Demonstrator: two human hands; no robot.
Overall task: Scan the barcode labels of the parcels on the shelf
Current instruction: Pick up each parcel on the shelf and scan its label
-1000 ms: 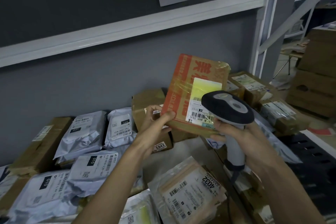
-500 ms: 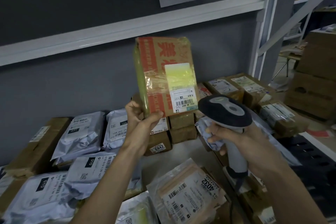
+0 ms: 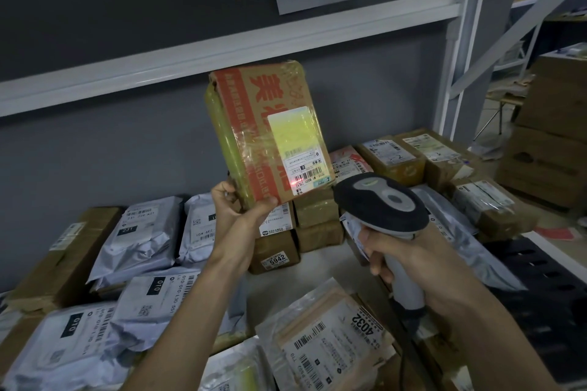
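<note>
Shelf (image 3: 305, 267) round you is packed w/ grey bags (image 3: 139, 232) & boxes (image 3: 276, 251), your left hand (image 3: 238, 209) grips the parcel (image 3: 270, 133) upright above them, right hand (image 3: 409, 260) wrapped on scanner (image 3: 381, 203), red dot on label (image 3: 301, 149).

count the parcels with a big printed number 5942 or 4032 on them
2: the 5942 box stands under the left hand; the 4032 parcel lies at front centre. Others may be hidden.
</note>
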